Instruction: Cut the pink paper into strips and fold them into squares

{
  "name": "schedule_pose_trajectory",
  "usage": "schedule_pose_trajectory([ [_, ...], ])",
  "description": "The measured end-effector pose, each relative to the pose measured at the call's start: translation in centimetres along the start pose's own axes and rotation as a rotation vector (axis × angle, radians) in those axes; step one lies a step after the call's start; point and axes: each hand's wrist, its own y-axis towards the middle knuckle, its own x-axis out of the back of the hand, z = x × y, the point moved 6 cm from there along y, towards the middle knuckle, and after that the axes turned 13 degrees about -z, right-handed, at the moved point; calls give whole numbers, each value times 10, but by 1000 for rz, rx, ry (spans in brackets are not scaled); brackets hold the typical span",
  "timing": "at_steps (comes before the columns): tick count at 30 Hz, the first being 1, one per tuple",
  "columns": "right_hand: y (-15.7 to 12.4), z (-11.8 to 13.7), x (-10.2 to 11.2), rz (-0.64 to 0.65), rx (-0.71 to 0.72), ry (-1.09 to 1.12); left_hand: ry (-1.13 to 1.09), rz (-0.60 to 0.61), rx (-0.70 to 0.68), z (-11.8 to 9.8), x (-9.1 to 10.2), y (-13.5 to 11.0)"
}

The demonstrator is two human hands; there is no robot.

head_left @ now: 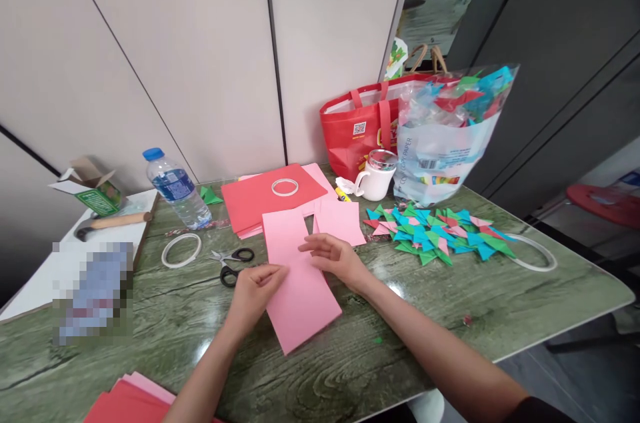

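Note:
A long pink paper sheet lies on the green table in front of me. My left hand pinches its left edge with curled fingers. My right hand rests flat on the sheet's upper part, fingers spread. A smaller pink square lies just behind the sheet. Black-handled scissors lie to the left of my left hand.
A red paper stack carries a tape ring. Folded coloured paper pieces are heaped at right, beside a white mug, plastic bag and red tote. Water bottle, tape rings, hammer.

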Motion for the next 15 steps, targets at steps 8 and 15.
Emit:
schedule_pose_trajectory([
  [8,-9,-3,-10,74,61,-360,57,196,-43,-9,-19,-10],
  [15,-12,4,-15,92,222,-497,155,236,-130,-6,-22,-11],
])
